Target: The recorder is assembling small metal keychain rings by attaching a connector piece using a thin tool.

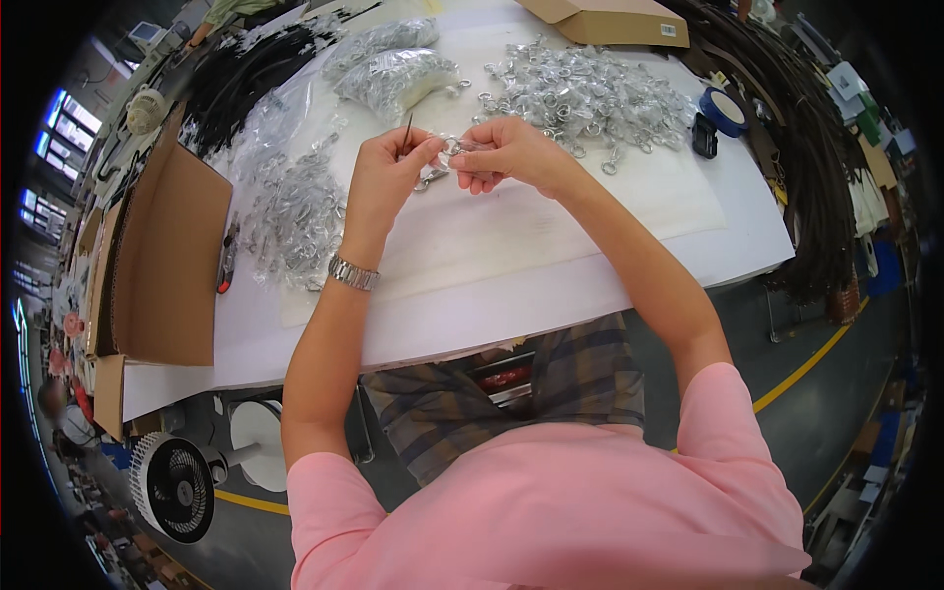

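Both hands meet over the white table, in front of the bagged metal pieces. My left hand [388, 172] is closed, with a thin dark pointed tool [408, 133] standing up out of its fingers; the tool's kind is hard to make out. Between the fingertips of both hands is a small silver metal clasp [451, 146] with a ring, partly covered by the fingers. My right hand [516, 152] pinches it from the right, along with what looks like clear wrapping. Just below the fingers shows another silver metal piece [430, 179], half hidden by them.
Loose wrapped clasps [590, 93] are heaped at the far right, with another pile [290, 216] on the left. Full plastic bags [393, 79] lie behind. An open cardboard box [172, 246] stands left, beside a red-and-black cutter [227, 261]. Blue tape [724, 111] sits right.
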Demonstrator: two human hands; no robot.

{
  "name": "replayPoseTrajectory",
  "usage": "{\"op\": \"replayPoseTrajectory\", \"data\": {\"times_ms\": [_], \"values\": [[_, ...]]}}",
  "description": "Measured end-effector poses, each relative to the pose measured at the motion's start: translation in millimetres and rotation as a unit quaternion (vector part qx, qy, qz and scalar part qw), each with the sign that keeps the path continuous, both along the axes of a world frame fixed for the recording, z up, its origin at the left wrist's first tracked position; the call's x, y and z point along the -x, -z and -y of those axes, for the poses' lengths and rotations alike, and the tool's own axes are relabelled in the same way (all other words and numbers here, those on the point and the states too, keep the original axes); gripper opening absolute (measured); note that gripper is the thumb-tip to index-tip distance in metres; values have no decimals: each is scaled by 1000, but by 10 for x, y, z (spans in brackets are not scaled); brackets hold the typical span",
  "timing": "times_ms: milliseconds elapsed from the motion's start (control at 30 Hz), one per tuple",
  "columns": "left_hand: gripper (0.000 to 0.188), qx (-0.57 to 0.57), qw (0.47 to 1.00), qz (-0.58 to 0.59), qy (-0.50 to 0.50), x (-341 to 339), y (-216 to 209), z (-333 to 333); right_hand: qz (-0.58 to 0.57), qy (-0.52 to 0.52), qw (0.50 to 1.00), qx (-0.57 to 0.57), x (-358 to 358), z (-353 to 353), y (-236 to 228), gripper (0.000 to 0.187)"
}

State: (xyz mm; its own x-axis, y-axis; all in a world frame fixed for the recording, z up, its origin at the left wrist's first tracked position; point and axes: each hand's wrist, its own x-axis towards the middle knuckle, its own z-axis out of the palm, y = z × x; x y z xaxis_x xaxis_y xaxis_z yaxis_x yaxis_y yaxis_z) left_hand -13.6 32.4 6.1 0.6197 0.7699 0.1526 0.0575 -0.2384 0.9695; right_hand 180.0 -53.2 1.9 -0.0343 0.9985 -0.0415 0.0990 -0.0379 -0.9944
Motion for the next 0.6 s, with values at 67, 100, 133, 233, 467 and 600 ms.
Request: {"op": "replayPoseTrajectory", "data": {"times_ms": [67, 100, 133, 233, 467, 600], "values": [[19, -27, 999, -20, -21, -15, 36, -5, -25, -15, 999, 15, -19, -23, 79, 24], [18, -65, 997, -40, -29, 12, 78, 2, -34, -28, 999, 27, 23, -25, 128, 24], [17, -106, 992, -54, -35, 23, 115, 4, -39, -38, 998, 38, 45, -38, 152, 24], [19, -135, 991, -11, -6, 44, 185, 32, -48, -57, 997, 32, 43, -40, 226, 25], [24, 45, 996, 59, -52, -83, 51, 122, -212, 112, 971, -25, -48, -48, 231, 24], [24, 60, 998, 29, 15, -128, 100, 193, -284, 109, 953, -10, 144, -116, 295, 26]]}}
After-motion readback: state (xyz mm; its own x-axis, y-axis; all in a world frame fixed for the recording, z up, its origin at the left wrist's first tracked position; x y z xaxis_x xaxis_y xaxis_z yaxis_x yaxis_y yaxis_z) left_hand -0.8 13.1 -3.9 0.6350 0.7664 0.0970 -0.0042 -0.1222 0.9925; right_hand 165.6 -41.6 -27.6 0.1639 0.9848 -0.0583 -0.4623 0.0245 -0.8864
